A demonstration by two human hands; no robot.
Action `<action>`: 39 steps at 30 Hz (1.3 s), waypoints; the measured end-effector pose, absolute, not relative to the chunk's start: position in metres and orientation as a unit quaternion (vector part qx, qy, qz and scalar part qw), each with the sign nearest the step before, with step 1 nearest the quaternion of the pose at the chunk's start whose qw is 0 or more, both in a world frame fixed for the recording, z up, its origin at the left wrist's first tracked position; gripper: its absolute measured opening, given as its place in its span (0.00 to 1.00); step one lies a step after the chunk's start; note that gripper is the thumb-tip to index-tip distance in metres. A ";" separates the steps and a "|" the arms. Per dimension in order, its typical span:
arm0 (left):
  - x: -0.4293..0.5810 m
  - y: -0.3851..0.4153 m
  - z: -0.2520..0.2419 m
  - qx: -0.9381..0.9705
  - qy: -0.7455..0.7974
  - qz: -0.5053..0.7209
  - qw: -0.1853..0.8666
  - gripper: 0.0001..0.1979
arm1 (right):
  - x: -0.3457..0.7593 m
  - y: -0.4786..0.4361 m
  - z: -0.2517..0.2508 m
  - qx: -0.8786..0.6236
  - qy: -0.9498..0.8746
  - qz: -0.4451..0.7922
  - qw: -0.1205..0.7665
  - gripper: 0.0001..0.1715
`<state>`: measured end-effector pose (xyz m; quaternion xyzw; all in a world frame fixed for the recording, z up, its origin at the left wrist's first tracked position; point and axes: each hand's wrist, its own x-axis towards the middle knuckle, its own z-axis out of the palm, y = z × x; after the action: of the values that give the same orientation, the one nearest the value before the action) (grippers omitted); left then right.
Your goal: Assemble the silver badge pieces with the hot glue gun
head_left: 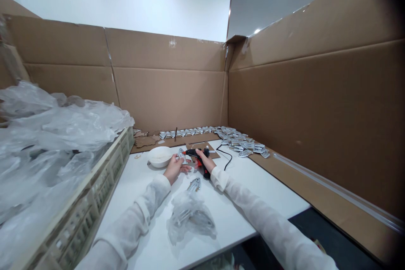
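My right hand (203, 162) grips a black and orange glue gun (198, 154) whose nozzle points left. My left hand (174, 168) pinches a small silvery piece (181, 155) right at the nozzle tip. Both hands hover over a white table (253, 190), with white sleeves reaching back toward me. A black cord (226, 157) trails from the gun to the right. Another silvery piece (193, 184) lies on the table just below my hands, beside a clear plastic bag (190, 217) holding more of them.
A white bowl (160, 156) sits left of my hands. Several finished silvery pieces (234, 138) lie in rows on cardboard at the back. A beige crate (95, 194) with crumpled plastic (47, 135) fills the left. Tall cardboard walls (300, 105) enclose the table.
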<state>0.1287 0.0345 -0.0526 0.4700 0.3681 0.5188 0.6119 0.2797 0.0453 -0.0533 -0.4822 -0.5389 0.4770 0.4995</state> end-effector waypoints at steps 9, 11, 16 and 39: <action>0.128 0.034 -0.054 0.479 0.354 0.512 0.619 0.09 | 0.278 0.040 -0.046 -0.493 -0.543 0.467 0.495 0.31; 0.128 0.034 -0.054 0.480 0.354 0.511 0.619 0.10 | 0.278 0.041 -0.047 -0.496 -0.545 0.460 0.495 0.31; 0.128 0.033 -0.052 0.480 0.361 0.506 0.619 0.08 | 0.279 0.042 -0.049 -0.506 -0.546 0.445 0.497 0.32; 0.129 0.037 -0.055 0.470 0.369 0.506 0.622 0.10 | 0.278 0.045 -0.052 -0.532 -0.549 0.427 0.483 0.29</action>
<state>0.1288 0.0366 -0.0549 0.4701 0.3688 0.5059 0.6222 0.2778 0.0450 -0.0522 -0.5320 -0.5491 0.4267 0.4831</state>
